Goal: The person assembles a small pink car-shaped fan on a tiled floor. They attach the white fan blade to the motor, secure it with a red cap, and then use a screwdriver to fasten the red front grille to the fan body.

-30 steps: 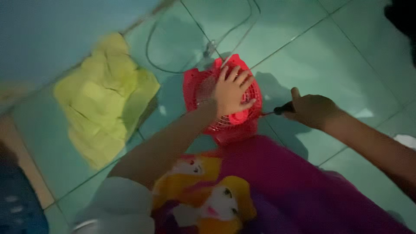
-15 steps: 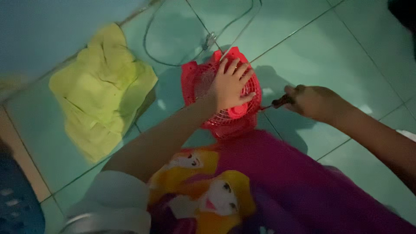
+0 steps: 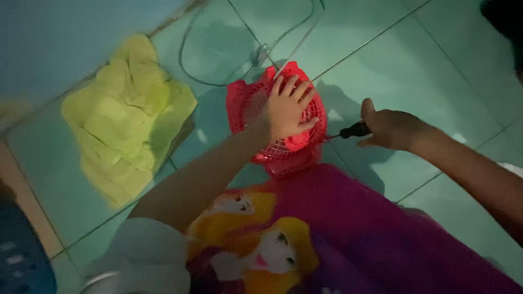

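small red fan [image 3: 275, 122] lying grille-up on the green tiled floor [image 3: 425, 71], left hand [image 3: 287, 111] spread flat on the grille, fingers splayed away from the body, right hand [image 3: 389, 129] closed around a dark-handled screwdriver [image 3: 348, 132], shaft lying sideways, tip at the fan's right edge, yellow cloth [image 3: 128, 117] well apart at left

Red fan [image 3: 256, 103], yellow cloth [image 3: 122, 117], green floor tiles [image 3: 425, 71]

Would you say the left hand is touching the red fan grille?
Touching. The head view shows the left hand pressed flat, fingers spread, on the red fan grille, with no gap under the palm.
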